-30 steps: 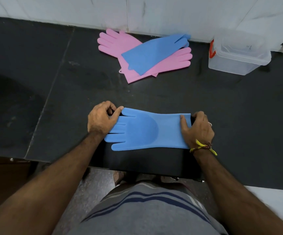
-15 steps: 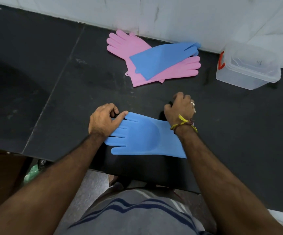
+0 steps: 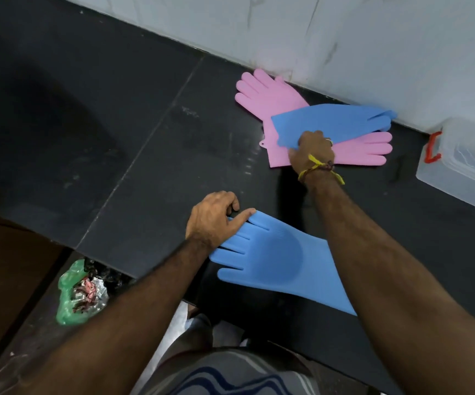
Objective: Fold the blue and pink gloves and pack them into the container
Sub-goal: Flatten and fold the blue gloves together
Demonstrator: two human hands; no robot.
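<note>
No silicone glove is folded yet: my left hand (image 3: pixel 215 218) pins the flat blue silicone glove (image 3: pixel 273 258), my right hand (image 3: pixel 311 151) pinches the second blue silicone glove's cuff (image 3: pixel 330 122), and the clear plastic container (image 3: pixel 464 166) holds nothing.

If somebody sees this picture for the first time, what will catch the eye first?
Probably the bright gloves on the black counter: one blue glove lies flat near the front edge under the left hand. Further back, by the wall, the right hand grasps a second blue glove lying across two pink gloves.

No legible txt, labels or nos. anywhere in view.
</note>
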